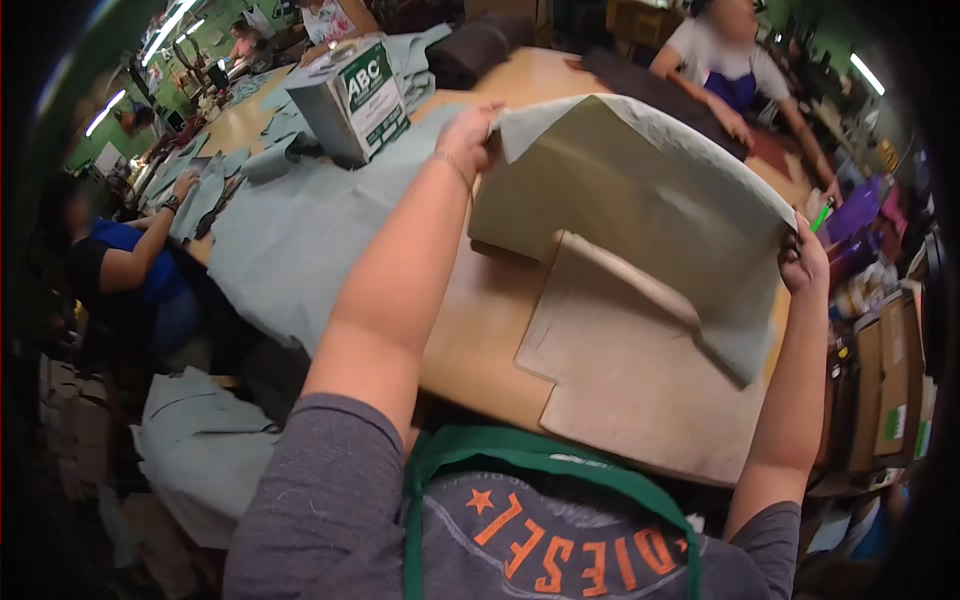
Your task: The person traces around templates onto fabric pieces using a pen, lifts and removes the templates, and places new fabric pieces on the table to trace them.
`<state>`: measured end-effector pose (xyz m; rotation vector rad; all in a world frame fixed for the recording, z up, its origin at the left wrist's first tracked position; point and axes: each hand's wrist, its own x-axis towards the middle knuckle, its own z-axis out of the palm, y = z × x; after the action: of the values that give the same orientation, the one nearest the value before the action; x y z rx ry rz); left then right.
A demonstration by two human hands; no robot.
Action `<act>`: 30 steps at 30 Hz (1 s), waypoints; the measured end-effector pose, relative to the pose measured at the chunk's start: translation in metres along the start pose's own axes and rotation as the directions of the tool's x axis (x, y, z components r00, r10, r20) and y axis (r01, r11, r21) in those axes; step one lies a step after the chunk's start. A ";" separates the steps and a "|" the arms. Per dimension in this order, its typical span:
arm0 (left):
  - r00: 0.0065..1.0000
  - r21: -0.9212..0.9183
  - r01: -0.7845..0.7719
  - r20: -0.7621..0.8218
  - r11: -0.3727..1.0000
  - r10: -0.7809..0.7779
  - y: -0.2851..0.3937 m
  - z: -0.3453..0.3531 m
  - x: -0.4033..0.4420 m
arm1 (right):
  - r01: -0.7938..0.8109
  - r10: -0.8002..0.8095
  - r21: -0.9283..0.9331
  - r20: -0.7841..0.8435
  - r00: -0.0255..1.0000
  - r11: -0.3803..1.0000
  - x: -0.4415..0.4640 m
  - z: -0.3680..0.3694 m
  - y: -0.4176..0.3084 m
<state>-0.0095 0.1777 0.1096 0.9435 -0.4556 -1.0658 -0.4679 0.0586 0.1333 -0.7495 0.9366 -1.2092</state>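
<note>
Both arms are stretched out over the table, holding up a large grey-green sheet (640,180) by its far edge. My left hand (470,138) grips the sheet's upper left corner. At the right end of the same edge, my right hand (803,260) is closed on the sheet. The sheet hangs between the hands, its lower right part resting on a flat beige piece (640,375) with a notched left edge. That piece lies on the wooden table (470,350), near my body, with its upper edge partly covered by the sheet.
A white and green can marked ABC (355,105) stands on grey-green material (290,230) at the left. Dark rolled material (480,50) lies at the back. People stand at the far right and left. Boxes (890,370) line the right side.
</note>
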 end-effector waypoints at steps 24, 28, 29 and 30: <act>0.949 -0.153 0.234 0.250 0.960 -0.192 -0.089 -0.092 -0.143 | -0.175 0.152 -0.274 -0.105 0.983 0.946 -0.154 -0.064 0.113; 0.976 0.768 -0.207 0.119 0.605 0.183 -0.093 -0.054 -0.156 | -0.054 0.026 -0.580 -0.056 0.998 0.813 -0.152 -0.055 0.121; 0.974 0.751 -0.217 0.123 0.623 0.190 -0.092 -0.052 -0.160 | -0.046 0.008 -0.646 -0.061 0.998 0.762 -0.153 -0.053 0.120; 0.972 0.735 -0.227 0.125 0.640 0.201 -0.084 -0.042 -0.170 | -0.056 0.001 -0.662 -0.083 0.997 0.748 -0.156 -0.053 0.119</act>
<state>-0.0993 0.3329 0.0361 1.5559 -1.0623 -0.6517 -0.4781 0.2368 0.0360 -1.2538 1.4727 -0.8619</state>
